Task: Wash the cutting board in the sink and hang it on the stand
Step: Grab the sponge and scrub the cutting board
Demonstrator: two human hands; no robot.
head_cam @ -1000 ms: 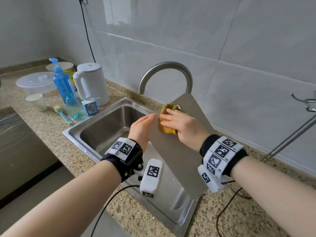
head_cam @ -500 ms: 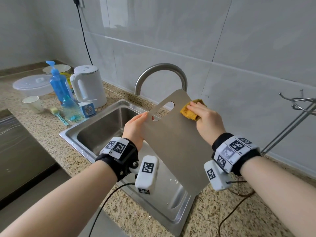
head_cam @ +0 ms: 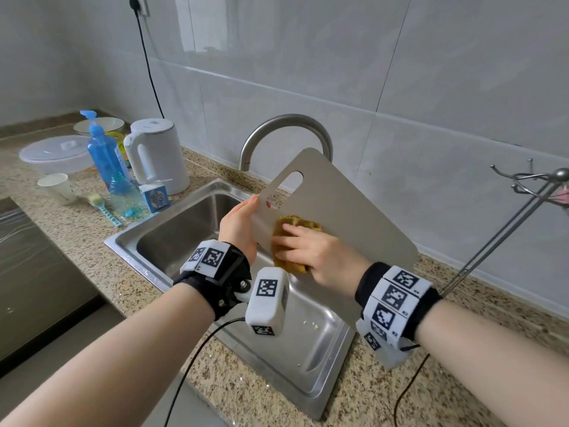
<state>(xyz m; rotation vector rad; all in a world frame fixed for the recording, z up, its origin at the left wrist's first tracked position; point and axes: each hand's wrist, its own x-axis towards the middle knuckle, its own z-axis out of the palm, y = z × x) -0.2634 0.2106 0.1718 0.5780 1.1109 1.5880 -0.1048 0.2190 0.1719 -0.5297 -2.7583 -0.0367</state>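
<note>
A grey metal cutting board (head_cam: 348, 217) with a slot handle near its top is held tilted over the steel sink (head_cam: 184, 238). My left hand (head_cam: 240, 226) grips the board's left edge, thumb on its face. My right hand (head_cam: 311, 251) presses a yellow-brown sponge (head_cam: 289, 241) flat against the lower left of the board. The board's lower edge is hidden behind my right wrist. The metal hanging stand (head_cam: 523, 208) with hooks rises at the right edge of the view.
A curved steel faucet (head_cam: 286, 127) arches behind the board. On the granite counter to the left stand a white kettle (head_cam: 157, 155), a blue soap bottle (head_cam: 103, 152), a paper cup (head_cam: 57, 188), a small carton (head_cam: 154, 195) and a lidded bowl (head_cam: 54, 152). Food scraps lie in the sink.
My right hand has slid the sponge from the board's top right corner down to its lower left. The left hand keeps its hold on the board's edge.
</note>
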